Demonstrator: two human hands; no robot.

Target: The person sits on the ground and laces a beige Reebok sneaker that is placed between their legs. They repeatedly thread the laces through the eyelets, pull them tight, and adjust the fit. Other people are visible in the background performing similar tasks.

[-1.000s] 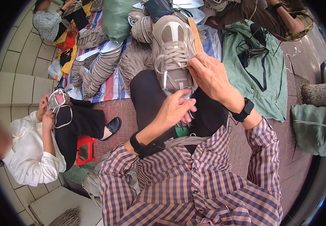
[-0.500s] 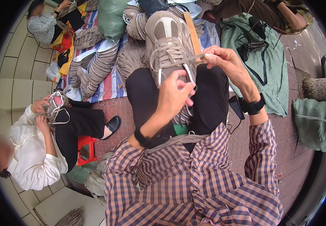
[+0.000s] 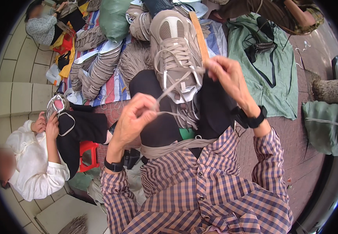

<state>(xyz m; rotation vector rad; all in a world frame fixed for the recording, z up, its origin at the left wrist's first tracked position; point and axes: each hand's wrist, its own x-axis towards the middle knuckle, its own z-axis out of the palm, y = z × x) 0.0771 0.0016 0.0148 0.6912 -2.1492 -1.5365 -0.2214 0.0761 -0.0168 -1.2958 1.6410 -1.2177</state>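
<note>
A grey-beige sneaker rests across my knees, toe pointing away, its upper partly laced. My left hand is closed in a pinch at the left of my lap, gripping a flat beige shoelace. That lace stretches slantwise over the sneaker's tongue toward its right side. Close to the right eyelets, my right hand pinches the lace, its fingertips partly hidden. Beside the sneaker's right side a wooden strip stands at a slant. More laces lie bundled over my lap.
Stacked sneaker uppers and a lace bundle lie on a striped sheet ahead. A co-worker in a white shirt handles another shoe at left. A green cloth with a black strap spreads at right.
My left hand has moved from the sneaker's tongue to the left and nearer me, drawing the lace along. My right hand has shifted slightly left and down toward the eyelets.
</note>
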